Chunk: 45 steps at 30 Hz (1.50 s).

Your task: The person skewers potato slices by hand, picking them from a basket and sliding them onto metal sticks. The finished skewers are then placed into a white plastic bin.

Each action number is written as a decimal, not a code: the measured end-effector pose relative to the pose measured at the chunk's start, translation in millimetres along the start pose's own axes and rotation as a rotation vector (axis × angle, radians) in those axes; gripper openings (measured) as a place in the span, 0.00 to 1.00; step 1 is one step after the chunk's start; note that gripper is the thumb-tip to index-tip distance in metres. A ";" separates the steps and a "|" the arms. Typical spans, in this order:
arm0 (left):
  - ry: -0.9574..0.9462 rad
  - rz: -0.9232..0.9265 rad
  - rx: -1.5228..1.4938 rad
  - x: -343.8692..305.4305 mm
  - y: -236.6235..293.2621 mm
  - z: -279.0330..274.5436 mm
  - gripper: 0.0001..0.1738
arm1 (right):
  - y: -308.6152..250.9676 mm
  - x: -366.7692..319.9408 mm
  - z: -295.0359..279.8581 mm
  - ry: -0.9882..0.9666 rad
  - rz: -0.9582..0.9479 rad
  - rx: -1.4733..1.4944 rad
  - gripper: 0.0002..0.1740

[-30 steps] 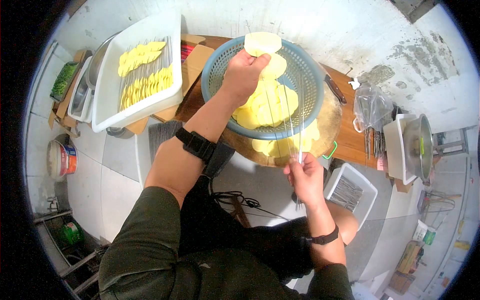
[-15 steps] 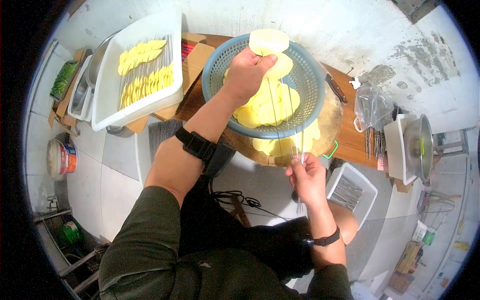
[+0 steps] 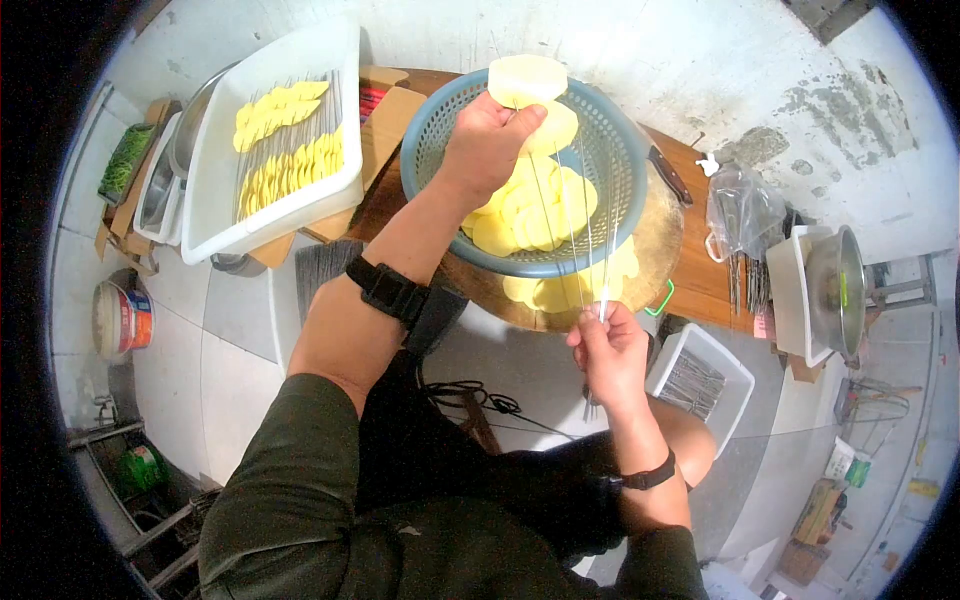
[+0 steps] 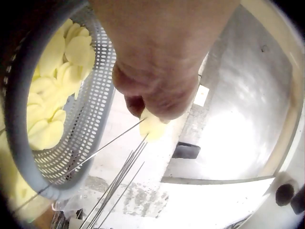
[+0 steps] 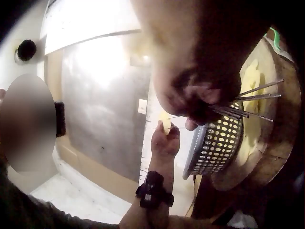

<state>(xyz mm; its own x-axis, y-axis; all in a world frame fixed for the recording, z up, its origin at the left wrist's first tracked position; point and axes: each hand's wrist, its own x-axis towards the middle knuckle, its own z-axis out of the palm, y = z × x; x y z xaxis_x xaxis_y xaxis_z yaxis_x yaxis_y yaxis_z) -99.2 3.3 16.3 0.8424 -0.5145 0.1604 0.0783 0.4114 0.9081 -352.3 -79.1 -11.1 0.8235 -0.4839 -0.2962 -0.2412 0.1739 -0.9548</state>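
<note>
My left hand pinches a thin yellow slice, which looks like potato, above the back of a blue-grey colander. A second slice shows just below that thumb. My right hand grips several thin metal skewers in front of the colander. They fan out from it toward the left hand, and in the left wrist view one skewer reaches the held slice. More loose slices are heaped in the colander, and others lie on the round wooden board under it.
At the left, a white tub contains rows of skewered slices. A knife lies on the board's right side. Beyond it are a clear plastic bag and a steel bowl. A smaller white bin with skewers stands low at right.
My left hand and its slices shifted slightly right, then back left. The right hand stays nearly in place, its grip on the skewers unchanged.
</note>
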 end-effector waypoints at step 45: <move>0.027 -0.003 -0.094 -15.9 -10.4 18.0 0.13 | 6.2 17.2 6.7 0.036 -0.126 -0.045 0.06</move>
<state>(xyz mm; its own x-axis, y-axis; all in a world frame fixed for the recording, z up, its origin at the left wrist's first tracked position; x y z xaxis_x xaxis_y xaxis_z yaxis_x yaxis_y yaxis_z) -123.0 -6.3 11.3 0.8558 -0.4962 0.1461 0.1297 0.4794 0.8679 -336.3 -80.5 -21.9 0.8300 -0.5300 -0.1737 -0.1604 0.0715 -0.9845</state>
